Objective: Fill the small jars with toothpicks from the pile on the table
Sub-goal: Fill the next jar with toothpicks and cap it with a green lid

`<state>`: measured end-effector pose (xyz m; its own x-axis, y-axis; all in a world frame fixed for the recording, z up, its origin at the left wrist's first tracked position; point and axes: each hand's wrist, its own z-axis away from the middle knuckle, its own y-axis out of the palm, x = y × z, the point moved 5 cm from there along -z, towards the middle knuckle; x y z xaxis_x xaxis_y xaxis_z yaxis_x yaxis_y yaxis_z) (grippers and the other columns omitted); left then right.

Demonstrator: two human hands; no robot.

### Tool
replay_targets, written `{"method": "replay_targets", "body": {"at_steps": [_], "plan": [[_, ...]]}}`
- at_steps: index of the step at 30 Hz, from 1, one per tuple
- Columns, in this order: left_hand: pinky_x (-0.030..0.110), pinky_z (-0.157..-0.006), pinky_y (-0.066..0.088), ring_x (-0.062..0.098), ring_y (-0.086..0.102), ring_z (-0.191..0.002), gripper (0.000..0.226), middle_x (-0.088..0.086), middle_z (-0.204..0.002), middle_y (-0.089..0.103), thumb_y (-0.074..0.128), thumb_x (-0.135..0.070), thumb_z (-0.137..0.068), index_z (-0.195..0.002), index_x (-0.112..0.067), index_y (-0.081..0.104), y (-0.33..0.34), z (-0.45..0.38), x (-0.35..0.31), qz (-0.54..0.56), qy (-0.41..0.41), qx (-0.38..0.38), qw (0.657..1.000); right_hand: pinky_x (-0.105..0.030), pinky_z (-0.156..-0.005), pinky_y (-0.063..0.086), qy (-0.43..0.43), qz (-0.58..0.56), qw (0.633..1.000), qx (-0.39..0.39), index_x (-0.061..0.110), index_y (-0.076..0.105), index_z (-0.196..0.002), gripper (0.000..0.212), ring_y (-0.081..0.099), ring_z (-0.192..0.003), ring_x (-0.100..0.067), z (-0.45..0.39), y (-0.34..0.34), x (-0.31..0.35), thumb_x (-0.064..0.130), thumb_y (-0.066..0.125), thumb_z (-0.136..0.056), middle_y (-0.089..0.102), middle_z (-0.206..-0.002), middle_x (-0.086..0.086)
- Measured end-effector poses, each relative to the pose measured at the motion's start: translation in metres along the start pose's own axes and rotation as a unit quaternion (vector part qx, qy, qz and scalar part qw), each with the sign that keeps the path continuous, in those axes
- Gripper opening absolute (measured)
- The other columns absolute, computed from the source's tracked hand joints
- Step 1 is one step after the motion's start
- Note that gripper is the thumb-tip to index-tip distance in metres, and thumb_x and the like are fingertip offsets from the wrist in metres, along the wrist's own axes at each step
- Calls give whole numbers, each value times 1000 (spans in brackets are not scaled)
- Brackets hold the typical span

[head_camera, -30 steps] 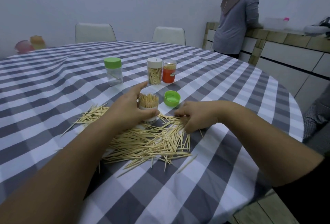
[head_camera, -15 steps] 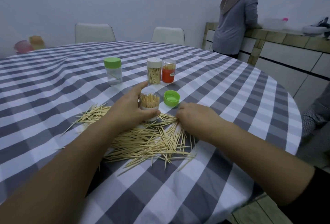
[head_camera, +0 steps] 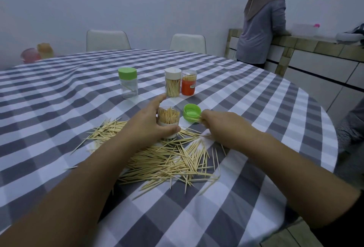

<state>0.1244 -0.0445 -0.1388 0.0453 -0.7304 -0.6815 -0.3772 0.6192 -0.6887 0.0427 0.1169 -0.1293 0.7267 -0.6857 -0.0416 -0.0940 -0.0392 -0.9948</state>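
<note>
The open jar [head_camera: 169, 123] stands upright at the far edge of the pile of toothpicks [head_camera: 167, 160], already packed close to its mouth. It is held by the left hand [head_camera: 146, 126], whose thumb and fingers are wrapped around its side. Just to the right of the jar, a small bundle of toothpicks [head_camera: 194, 118] is pinched in the right hand [head_camera: 218, 126], with its long axis lying nearly level and pointing left over the green lid [head_camera: 192, 113]. To be dropped in, the bundle would probably have to be tipped upright and carried left to the mouth. Three capped jars [head_camera: 173, 85] stand farther back.
</note>
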Motion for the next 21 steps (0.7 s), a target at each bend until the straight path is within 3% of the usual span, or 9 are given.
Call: {"method": "replay_targets", "body": {"at_steps": [3, 5, 7, 10, 14, 15, 18, 21], "plan": [[34, -93, 50, 13, 59, -107, 94, 2, -133, 54, 80, -40, -71, -146, -39, 23, 2, 0, 2, 17, -3, 1, 1000, -38, -81, 50, 13, -140, 990, -29, 20, 50, -101, 12, 59, -90, -20, -6, -7, -3, 16, 40, -98, 64, -101, -4], [39, -92, 52, 14, 61, -105, 95, 1, -131, 56, 80, -40, -70, -146, -40, 22, 4, 0, 3, 29, -5, 1, 1000, -28, -71, 47, 10, -261, 962, -78, 19, 52, -95, 13, 58, -82, -13, -8, -16, -1, 18, 39, -100, 64, -95, -2], [41, -91, 53, 15, 61, -106, 96, 1, -131, 56, 80, -42, -70, -146, -41, 22, 5, -1, 5, 29, -6, 1, 1000, -28, -71, 49, 9, -385, 914, -124, 17, 54, -93, 16, 59, -79, -11, -10, -25, 4, 16, 40, -100, 65, -89, 0], [41, -89, 54, 15, 61, -106, 98, 1, -129, 57, 80, -45, -68, -146, -42, 21, 6, -2, 7, 30, -5, 2, 1000, -37, -84, 53, 4, -543, 820, -180, 19, 54, -88, 21, 66, -86, -21, -18, -36, 10, 11, 39, -100, 65, -83, -3], [36, -84, 56, 10, 64, -97, 97, -2, -121, 60, 80, -44, -69, -146, -41, 21, 7, -3, 8, 35, -1, -1, 999, -37, -86, 53, 17, -640, 742, -197, 16, 58, -88, 22, 68, -87, -23, -31, -40, 23, 11, 40, -100, 67, -79, -1], [35, -82, 57, 8, 65, -94, 96, -4, -117, 62, 80, -42, -70, -146, -41, 21, 7, -2, 7, 37, 1, 0, 999, -37, -88, 52, 18, -645, 739, -193, 16, 59, -88, 22, 68, -87, -21, -33, -38, 27, 11, 41, -100, 67, -79, -1], [36, -74, 59, 4, 68, -84, 90, -7, -106, 67, 79, -38, -72, -143, -44, 24, 8, -2, 6, 51, 11, 4, 999, -33, -87, 50, 35, -604, 778, -172, 13, 63, -94, 20, 65, -96, -18, -34, -24, 38, 16, 44, -99, 70, -94, -4], [34, -72, 59, 4, 68, -82, 94, -8, -108, 65, 78, -39, -73, -146, -39, 19, 7, -3, 6, 43, 8, 2, 999, -31, -81, 52, 52, -595, 790, -139, 14, 63, -100, 18, 63, -96, -16, -31, -9, 43, 18, 46, -98, 69, -100, -4]]}}
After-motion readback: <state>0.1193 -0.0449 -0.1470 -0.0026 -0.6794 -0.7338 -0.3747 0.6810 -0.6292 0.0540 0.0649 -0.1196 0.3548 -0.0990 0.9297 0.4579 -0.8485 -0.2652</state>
